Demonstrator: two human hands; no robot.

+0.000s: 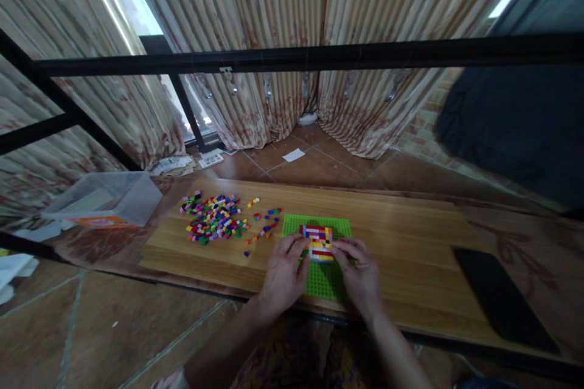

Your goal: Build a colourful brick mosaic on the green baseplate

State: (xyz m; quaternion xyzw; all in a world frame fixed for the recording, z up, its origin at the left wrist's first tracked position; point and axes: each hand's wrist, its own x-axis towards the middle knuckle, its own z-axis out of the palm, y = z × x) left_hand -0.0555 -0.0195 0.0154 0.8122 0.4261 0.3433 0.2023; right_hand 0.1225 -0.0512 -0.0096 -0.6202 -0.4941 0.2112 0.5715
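A green studded baseplate (319, 289) lies on the wooden board in front of me. On it stands a block of toy bricks (322, 252) in rows of red, white, yellow, blue and purple. My left hand (286, 270) is closed at the left edge of this block, fingertips touching the bricks and partly hiding them. From the other side, my right hand (361, 273) pinches at the block's right edge, thumb and forefinger together on a small brick there. Its colour is too small to tell. A large heap of loose toy bricks (214, 219) lies to the left.
Several stray bricks (269, 228) lie between heap and baseplate. A clear plastic bin (114, 194) sits beyond the left end of the wooden board (401, 237). A flat black object (502, 298) rests at the right end. A black metal bar (292, 59) crosses behind, before curtains.
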